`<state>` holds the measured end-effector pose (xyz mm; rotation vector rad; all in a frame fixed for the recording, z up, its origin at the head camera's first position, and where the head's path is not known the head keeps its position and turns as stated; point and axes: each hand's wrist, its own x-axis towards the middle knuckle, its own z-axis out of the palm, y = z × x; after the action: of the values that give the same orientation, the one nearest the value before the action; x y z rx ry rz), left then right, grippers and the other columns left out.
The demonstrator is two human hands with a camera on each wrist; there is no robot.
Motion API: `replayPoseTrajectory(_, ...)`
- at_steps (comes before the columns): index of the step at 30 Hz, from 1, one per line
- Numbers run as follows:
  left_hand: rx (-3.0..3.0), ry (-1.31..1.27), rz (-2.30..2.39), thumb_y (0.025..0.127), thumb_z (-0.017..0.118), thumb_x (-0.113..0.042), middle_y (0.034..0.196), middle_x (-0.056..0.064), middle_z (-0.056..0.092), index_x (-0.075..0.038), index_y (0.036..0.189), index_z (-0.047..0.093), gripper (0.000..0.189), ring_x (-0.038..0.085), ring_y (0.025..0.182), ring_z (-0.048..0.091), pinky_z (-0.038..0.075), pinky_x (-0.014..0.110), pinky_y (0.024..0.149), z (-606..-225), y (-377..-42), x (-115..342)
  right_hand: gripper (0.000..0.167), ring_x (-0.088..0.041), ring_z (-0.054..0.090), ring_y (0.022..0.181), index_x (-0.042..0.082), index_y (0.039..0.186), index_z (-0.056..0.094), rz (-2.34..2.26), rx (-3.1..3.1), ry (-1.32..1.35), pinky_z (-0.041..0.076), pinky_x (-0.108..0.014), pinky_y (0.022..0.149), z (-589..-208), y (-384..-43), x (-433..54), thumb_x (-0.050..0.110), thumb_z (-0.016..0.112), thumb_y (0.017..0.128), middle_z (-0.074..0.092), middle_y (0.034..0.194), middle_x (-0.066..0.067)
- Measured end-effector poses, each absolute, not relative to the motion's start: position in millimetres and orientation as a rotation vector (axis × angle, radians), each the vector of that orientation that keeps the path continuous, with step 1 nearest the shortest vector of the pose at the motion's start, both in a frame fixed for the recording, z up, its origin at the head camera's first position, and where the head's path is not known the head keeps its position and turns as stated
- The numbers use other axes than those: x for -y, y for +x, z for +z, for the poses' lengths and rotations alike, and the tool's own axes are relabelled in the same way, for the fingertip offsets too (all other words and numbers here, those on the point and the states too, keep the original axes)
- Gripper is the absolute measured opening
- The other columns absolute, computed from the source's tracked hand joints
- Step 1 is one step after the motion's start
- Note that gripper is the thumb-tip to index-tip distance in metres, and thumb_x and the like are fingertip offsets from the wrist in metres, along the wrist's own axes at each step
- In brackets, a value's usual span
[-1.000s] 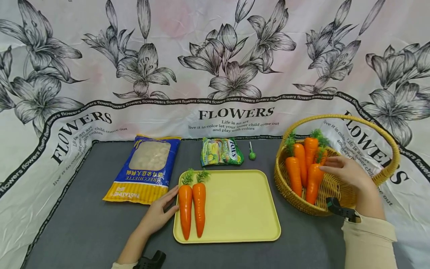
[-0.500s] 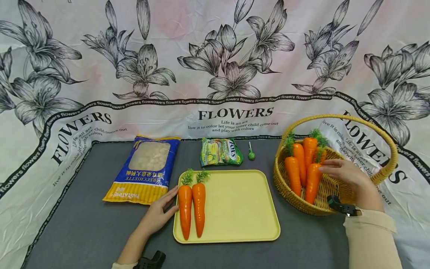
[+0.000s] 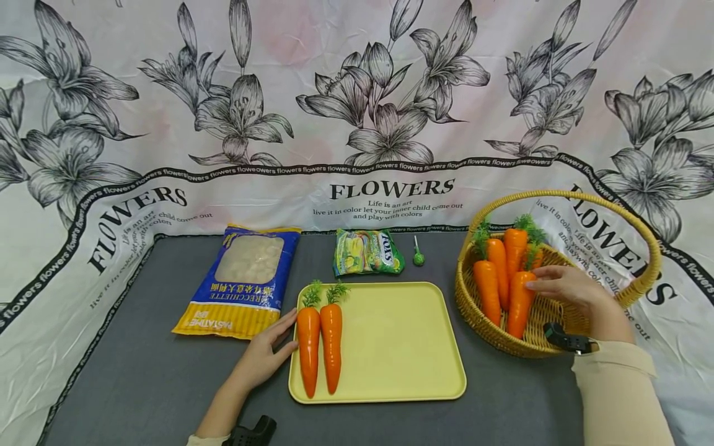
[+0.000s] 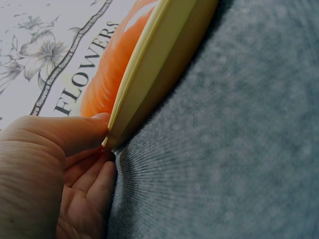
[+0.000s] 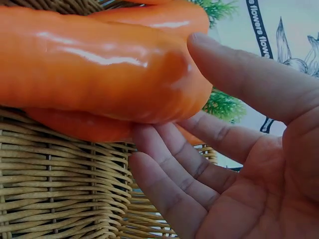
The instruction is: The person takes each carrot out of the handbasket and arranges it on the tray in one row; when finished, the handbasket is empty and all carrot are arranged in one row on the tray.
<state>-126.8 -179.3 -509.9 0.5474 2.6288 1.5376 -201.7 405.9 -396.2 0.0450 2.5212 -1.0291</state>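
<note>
Carrot (image 3: 520,306) at the front of the basket (image 3: 466,305) on your right: you pinch its thick end with your right hand (image 3: 574,288), thumb on one side, fingers on the other. Your left hand (image 3: 261,358) is spread, touching the yellow tray's (image 3: 401,337) left edge, where two more carrots (image 3: 309,347) lie side by side. Beyond that hand, a pasta bag (image 3: 240,282) lies on the counter (image 3: 134,378).
</note>
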Motion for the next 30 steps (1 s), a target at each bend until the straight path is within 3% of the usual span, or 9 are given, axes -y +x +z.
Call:
replayPoseTrajectory(6, -2.619, 0.569, 1.552, 0.092, 0.063, -0.018, 0.149, 0.015, 0.038, -0.004, 0.142, 0.043, 0.056, 0.031, 0.135, 0.038, 0.043, 0.041, 0.103, -512, -127, 181, 0.076, 0.003, 0.059, 0.093, -0.017, 0.14, 0.026, -1.112, -2.463, 0.064, 0.055, -0.033, 0.092, -401, -204, -405, 0.032, 0.06, 0.093, 0.035, 0.139, -0.036)
replayPoseTrajectory(8, -2.629, 0.57, 1.541, 0.092, 0.062, -0.019, 0.15, 0.014, 0.038, -0.004, 0.143, 0.043, 0.056, 0.031, 0.136, 0.037, 0.043, 0.041, 0.103, -512, -127, 181, 0.076, 0.007, 0.057, 0.089, -0.017, 0.14, 0.026, -1.124, -2.456, 0.07, 0.055, -0.032, 0.091, -402, -205, -405, 0.032, 0.061, 0.093, 0.034, 0.139, -0.036)
replayPoseTrajectory(12, -2.632, 0.575, 1.533, 0.093, 0.062, -0.02, 0.15, 0.014, 0.037, -0.004, 0.143, 0.041, 0.057, 0.031, 0.136, 0.036, 0.042, 0.042, 0.104, -512, -127, 181, 0.073, 0.002, 0.058, 0.09, -0.016, 0.136, 0.033, -1.079, -2.5, 0.075, 0.056, -0.032, 0.088, -401, -205, -403, 0.033, 0.063, 0.091, 0.043, 0.133, -0.033)
replayPoseTrajectory(17, -2.633, 0.576, 1.523, 0.093, 0.062, -0.021, 0.151, 0.014, 0.036, -0.004, 0.144, 0.041, 0.058, 0.03, 0.136, 0.036, 0.041, 0.04, 0.104, -511, -127, 181, 0.061, -0.01, 0.057, 0.087, -0.011, 0.125, 0.044, -0.987, -2.608, 0.029, 0.055, -0.027, 0.073, -398, -204, -402, 0.034, 0.065, 0.09, 0.058, 0.112, -0.019)
replayPoseTrajectory(24, -2.668, 0.583, 1.503, 0.092, 0.063, -0.02, 0.149, 0.014, 0.038, -0.003, 0.143, 0.042, 0.058, 0.028, 0.135, 0.039, 0.043, 0.032, 0.104, -510, -127, 180, 0.052, -0.009, 0.062, 0.079, -0.013, 0.121, 0.035, -1.242, -2.491, 0.0, 0.057, -0.028, 0.072, -396, -200, -400, 0.017, 0.065, 0.09, 0.055, 0.096, -0.006)
replayPoseTrajectory(30, -2.66, 0.589, 1.507, 0.092, 0.063, -0.019, 0.15, 0.014, 0.038, -0.003, 0.143, 0.042, 0.058, 0.028, 0.135, 0.039, 0.043, 0.033, 0.104, -509, -127, 180, 0.057, -0.008, 0.06, 0.083, -0.01, 0.128, 0.035, -1.22, -2.544, -0.02, 0.056, -0.028, 0.072, -387, -197, -398, 0.021, 0.064, 0.091, 0.057, 0.102, -0.009)
